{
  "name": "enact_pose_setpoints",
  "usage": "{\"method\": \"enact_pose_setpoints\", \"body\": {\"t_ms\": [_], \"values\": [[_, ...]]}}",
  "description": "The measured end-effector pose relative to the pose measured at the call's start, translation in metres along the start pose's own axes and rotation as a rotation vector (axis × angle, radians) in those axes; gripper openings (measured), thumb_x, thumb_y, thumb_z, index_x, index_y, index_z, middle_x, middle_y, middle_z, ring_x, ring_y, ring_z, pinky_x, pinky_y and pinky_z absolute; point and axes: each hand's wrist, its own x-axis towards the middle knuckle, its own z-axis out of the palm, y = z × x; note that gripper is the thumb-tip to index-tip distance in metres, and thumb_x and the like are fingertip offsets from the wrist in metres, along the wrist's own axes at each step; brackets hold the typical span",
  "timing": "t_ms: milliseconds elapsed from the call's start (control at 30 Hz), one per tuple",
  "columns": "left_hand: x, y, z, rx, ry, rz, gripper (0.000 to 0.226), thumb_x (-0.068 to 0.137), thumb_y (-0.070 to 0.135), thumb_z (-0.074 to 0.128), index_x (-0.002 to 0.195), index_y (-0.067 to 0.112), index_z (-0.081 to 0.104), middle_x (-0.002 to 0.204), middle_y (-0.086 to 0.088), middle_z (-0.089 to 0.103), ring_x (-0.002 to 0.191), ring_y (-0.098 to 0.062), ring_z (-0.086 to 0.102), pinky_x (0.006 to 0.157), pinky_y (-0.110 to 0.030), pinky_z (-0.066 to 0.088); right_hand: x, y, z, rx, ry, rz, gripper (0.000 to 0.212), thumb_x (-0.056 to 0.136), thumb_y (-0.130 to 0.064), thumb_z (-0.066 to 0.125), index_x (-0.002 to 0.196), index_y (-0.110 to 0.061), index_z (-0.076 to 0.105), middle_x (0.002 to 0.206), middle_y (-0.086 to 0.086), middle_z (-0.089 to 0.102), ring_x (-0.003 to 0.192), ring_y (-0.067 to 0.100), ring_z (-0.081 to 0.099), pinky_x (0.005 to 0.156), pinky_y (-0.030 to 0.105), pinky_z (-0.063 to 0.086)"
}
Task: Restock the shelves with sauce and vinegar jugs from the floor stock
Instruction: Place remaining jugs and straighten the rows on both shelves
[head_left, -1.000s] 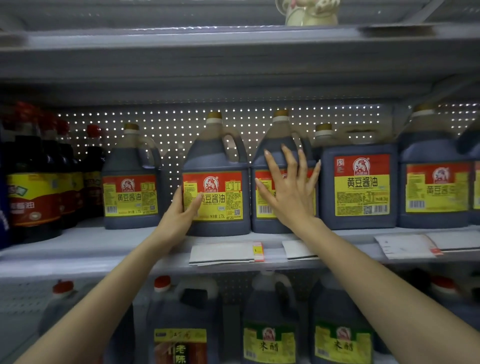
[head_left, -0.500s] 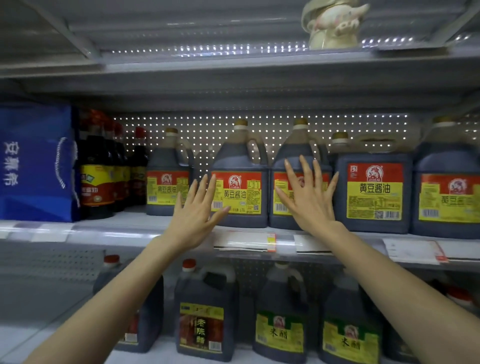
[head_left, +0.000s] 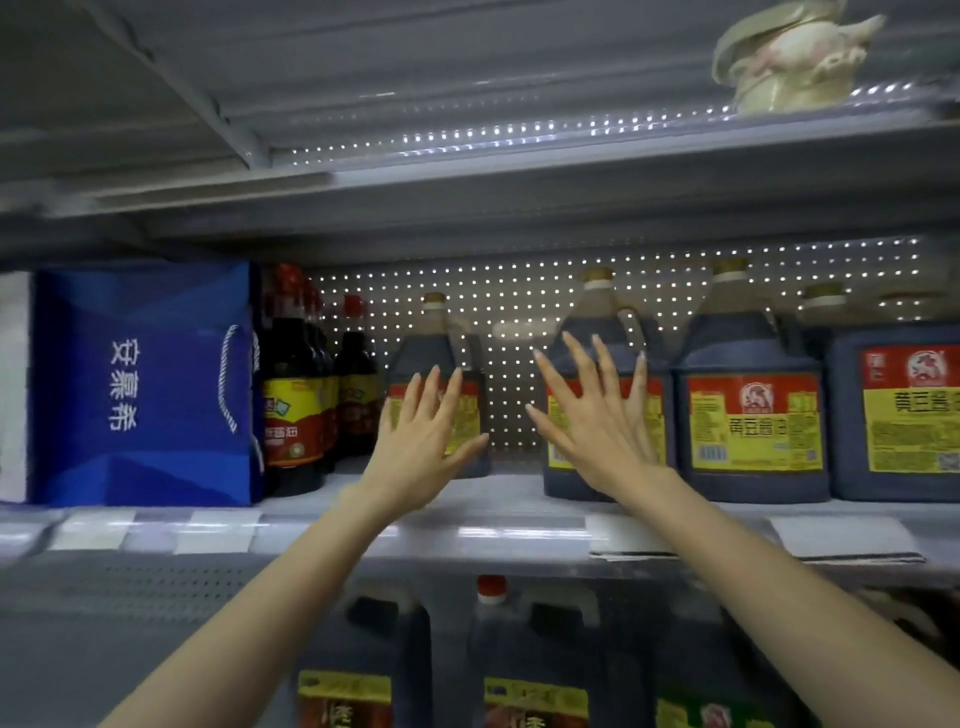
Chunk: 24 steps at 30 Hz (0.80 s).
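Dark soy sauce jugs with red and yellow labels stand in a row on the middle shelf (head_left: 519, 512). My left hand (head_left: 421, 436) is raised with straight fingers in front of the smaller jug (head_left: 441, 343) at the row's left end. My right hand (head_left: 597, 421) is spread flat before the second jug (head_left: 605, 322); whether either hand touches its jug is unclear. A third jug (head_left: 753, 410) and a squarer one (head_left: 904, 410) follow to the right. Neither hand holds anything.
A blue gift bag (head_left: 145, 384) and dark red-capped bottles (head_left: 293, 395) fill the shelf's left part. More jugs (head_left: 530, 670) stand on the shelf below. A pale ceramic figure (head_left: 789, 57) sits on the top shelf. Paper price tags (head_left: 841, 538) hang on the shelf edge.
The view has swung left, bringing the blue bag in. Both hands have moved left along the row; my left hand left the second jug and now is before the leftmost one.
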Motion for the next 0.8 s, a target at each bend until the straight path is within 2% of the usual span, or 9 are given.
{"method": "enact_pose_setpoints", "body": {"t_ms": [133, 200, 267, 367, 500, 567, 633, 700, 800], "values": [[0.023, -0.041, 0.006, -0.073, -0.005, -0.049, 0.089, 0.090, 0.064, 0.034, 0.150, 0.021, -0.017, 0.160, -0.009, -0.012, 0.147, -0.025, -0.012, 0.118, -0.045, 0.000, 0.017, -0.012, 0.015, -0.124, 0.041, 0.044, 0.066, 0.090, -0.059, 0.021, 0.139, -0.024, 0.048, 0.146, 0.016, 0.042, 0.137, 0.038, 0.034, 0.107, 0.061, -0.001], [0.038, -0.054, 0.012, -0.070, 0.003, -0.060, 0.095, 0.088, 0.065, 0.038, 0.150, 0.017, -0.015, 0.160, -0.013, -0.009, 0.147, -0.029, -0.005, 0.118, -0.047, 0.006, 0.019, -0.011, 0.021, -0.207, 0.075, 0.034, 0.060, 0.088, -0.055, 0.029, 0.129, -0.021, 0.059, 0.139, 0.016, 0.050, 0.133, 0.039, 0.040, 0.107, 0.064, 0.006], [0.055, -0.062, 0.018, -0.112, 0.014, -0.094, 0.098, 0.087, 0.066, 0.043, 0.151, 0.015, -0.011, 0.159, -0.015, -0.002, 0.146, -0.032, 0.007, 0.116, -0.047, 0.014, 0.018, -0.008, 0.026, -0.248, 0.126, 0.023, 0.056, 0.088, -0.052, 0.033, 0.128, -0.022, 0.059, 0.140, 0.014, 0.050, 0.134, 0.037, 0.039, 0.107, 0.066, 0.011], [0.079, -0.068, 0.018, -0.327, -0.023, -0.181, 0.085, 0.083, 0.064, 0.052, 0.143, 0.008, 0.030, 0.137, -0.016, 0.044, 0.121, -0.030, 0.048, 0.104, -0.042, 0.041, 0.017, -0.007, 0.031, -0.245, 0.199, 0.025, 0.053, 0.088, -0.050, 0.037, 0.128, -0.021, 0.057, 0.142, 0.012, 0.048, 0.135, 0.036, 0.035, 0.109, 0.065, 0.012], [0.105, -0.081, 0.022, -0.877, 0.092, -0.203, 0.087, 0.065, 0.040, 0.085, 0.133, 0.023, 0.033, 0.122, 0.001, 0.050, 0.118, -0.021, 0.051, 0.096, -0.037, 0.047, 0.018, -0.006, 0.035, -0.243, 0.269, 0.021, 0.050, 0.088, -0.049, 0.042, 0.128, -0.021, 0.057, 0.143, 0.009, 0.047, 0.136, 0.034, 0.035, 0.112, 0.062, 0.011], [0.115, -0.089, 0.029, -0.902, 0.105, -0.237, 0.076, 0.054, 0.045, 0.089, 0.115, 0.029, 0.045, 0.114, 0.002, 0.059, 0.108, -0.022, 0.060, 0.086, -0.036, 0.053, 0.018, -0.005, 0.038, -0.241, 0.303, 0.012, 0.050, 0.088, -0.048, 0.043, 0.128, -0.021, 0.056, 0.144, 0.008, 0.046, 0.136, 0.033, 0.035, 0.112, 0.062, 0.012], [0.116, -0.088, 0.025, -0.967, 0.032, -0.261, 0.055, 0.066, 0.028, 0.085, 0.107, 0.025, 0.049, 0.106, 0.003, 0.059, 0.094, -0.016, 0.062, 0.073, -0.025, 0.050, 0.018, -0.004, 0.038, -0.224, 0.328, 0.027, 0.052, 0.087, -0.050, 0.044, 0.129, -0.022, 0.055, 0.146, 0.009, 0.043, 0.137, 0.031, 0.034, 0.112, 0.060, 0.009], [0.118, -0.088, 0.021, -1.044, -0.006, -0.274, 0.050, 0.076, 0.021, 0.078, 0.114, 0.022, 0.045, 0.108, 0.002, 0.055, 0.082, -0.008, 0.057, 0.066, -0.018, 0.045, 0.017, -0.004, 0.039, -0.200, 0.345, 0.069, 0.056, 0.085, -0.053, 0.045, 0.131, -0.022, 0.053, 0.148, 0.011, 0.039, 0.138, 0.030, 0.030, 0.113, 0.057, 0.003], [0.115, -0.088, 0.024, -1.140, 0.028, -0.342, 0.072, 0.079, 0.025, 0.074, 0.139, 0.017, 0.035, 0.123, -0.003, 0.053, 0.094, -0.016, 0.054, 0.082, -0.028, 0.044, 0.016, -0.002, 0.040, -0.179, 0.347, 0.134, 0.063, 0.084, -0.059, 0.044, 0.137, -0.025, 0.046, 0.149, 0.012, 0.035, 0.140, 0.030, 0.025, 0.112, 0.055, -0.003]]}}
